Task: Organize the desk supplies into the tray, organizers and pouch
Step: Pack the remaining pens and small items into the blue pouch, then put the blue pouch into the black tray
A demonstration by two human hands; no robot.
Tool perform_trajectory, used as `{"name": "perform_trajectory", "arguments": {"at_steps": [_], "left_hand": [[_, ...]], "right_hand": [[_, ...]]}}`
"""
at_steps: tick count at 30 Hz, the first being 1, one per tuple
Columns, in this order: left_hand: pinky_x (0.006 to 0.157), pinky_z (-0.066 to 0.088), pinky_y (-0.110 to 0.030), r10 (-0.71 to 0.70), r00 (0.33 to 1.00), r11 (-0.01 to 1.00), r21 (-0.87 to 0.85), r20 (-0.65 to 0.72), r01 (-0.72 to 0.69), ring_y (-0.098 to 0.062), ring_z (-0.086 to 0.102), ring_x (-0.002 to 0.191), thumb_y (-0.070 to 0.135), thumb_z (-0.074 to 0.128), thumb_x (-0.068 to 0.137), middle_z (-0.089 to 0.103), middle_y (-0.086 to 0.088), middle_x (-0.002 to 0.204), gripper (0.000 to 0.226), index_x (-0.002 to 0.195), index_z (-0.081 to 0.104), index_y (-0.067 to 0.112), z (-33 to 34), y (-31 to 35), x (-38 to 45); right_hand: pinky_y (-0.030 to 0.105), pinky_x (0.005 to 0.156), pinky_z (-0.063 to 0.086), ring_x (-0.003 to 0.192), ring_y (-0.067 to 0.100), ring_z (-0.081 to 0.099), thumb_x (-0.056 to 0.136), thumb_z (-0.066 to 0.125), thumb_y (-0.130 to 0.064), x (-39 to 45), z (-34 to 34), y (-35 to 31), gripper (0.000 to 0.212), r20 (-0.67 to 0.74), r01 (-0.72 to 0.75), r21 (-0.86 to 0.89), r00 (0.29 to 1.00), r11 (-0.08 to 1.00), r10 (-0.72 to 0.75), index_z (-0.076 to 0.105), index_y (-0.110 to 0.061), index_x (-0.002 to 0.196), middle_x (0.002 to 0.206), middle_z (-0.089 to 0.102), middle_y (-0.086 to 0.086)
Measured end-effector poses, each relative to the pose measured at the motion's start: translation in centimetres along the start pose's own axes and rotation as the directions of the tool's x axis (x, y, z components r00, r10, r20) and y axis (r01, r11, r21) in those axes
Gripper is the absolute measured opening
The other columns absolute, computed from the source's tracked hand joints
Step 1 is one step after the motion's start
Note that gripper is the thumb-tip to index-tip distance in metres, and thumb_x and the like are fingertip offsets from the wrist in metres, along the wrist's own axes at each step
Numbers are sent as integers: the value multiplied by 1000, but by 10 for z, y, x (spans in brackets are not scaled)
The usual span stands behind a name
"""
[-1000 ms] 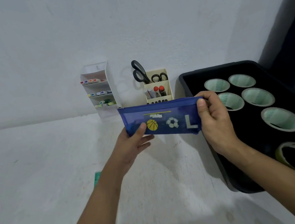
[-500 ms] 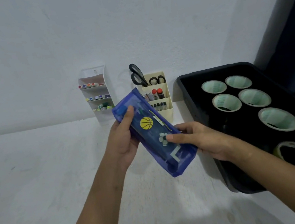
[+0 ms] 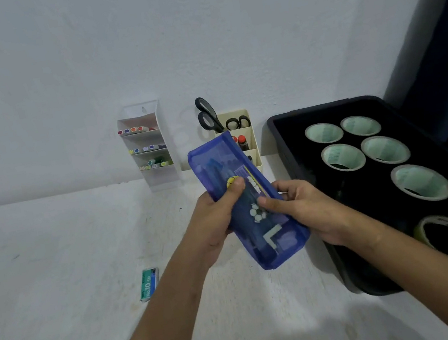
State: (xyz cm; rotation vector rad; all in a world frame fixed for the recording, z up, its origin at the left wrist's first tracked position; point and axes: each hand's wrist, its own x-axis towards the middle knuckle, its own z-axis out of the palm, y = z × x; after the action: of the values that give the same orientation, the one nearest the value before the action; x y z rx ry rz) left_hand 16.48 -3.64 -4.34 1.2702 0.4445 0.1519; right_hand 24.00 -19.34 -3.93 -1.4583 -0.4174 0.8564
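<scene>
Your two forearms come in from the bottom of the frame, both bare from the lower edge up to the wrists; no sleeve shows on either. Your left hand (image 3: 213, 222) sits near the centre of the frame and your right hand (image 3: 303, 210) just right of centre. Both are bare, with short nails visible on the thumbs. A few creases mark the inner left wrist. Your elbows and upper arms are out of view.
</scene>
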Motion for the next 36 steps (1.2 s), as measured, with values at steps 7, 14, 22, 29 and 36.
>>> {"name": "perform_trajectory", "arguments": {"at_steps": [7,14,22,29,36], "left_hand": [[82,57,-49,63,998,997,42,2,-63,-25,69,99,26,65,88,73,-4,108,33,120,61,16,-2,5,0],[76,60,-42,55,996,992,108,77,-63,-21,71,95,29,68,86,73,-1,107,35,118,61,17,21,18,3],[68,60,-44,172,976,974,128,131,-189,-22,72,93,17,74,82,72,-6,107,37,116,61,14,87,38,21],[70,60,-45,87,985,989,106,150,-103,-23,71,93,15,76,80,68,-12,113,48,122,53,10,144,29,44],[75,52,-28,275,929,500,787,249,-360,-22,66,80,24,72,76,66,-2,86,33,106,64,15,149,32,83]], "right_hand": [[43,84,57,97,31,70,83,70,-24,2,-1,1,39,-47,79,30,996,996,-77,59,-9,117,107,71,13],[33,72,56,84,24,72,71,77,-17,-7,-19,-14,38,-98,173,-61,979,983,-178,61,-7,105,94,74,10],[34,69,59,82,30,71,65,78,-16,-41,-73,-41,44,-209,180,-130,956,975,-205,64,-4,106,94,74,15],[39,74,59,86,31,70,45,94,-31,-75,-129,-41,75,-277,90,-169,951,982,-135,64,-4,109,101,72,21],[48,87,55,97,37,67,74,76,-3,-78,-150,-20,41,-253,-151,-192,962,970,100,64,-2,114,108,69,24]]}}
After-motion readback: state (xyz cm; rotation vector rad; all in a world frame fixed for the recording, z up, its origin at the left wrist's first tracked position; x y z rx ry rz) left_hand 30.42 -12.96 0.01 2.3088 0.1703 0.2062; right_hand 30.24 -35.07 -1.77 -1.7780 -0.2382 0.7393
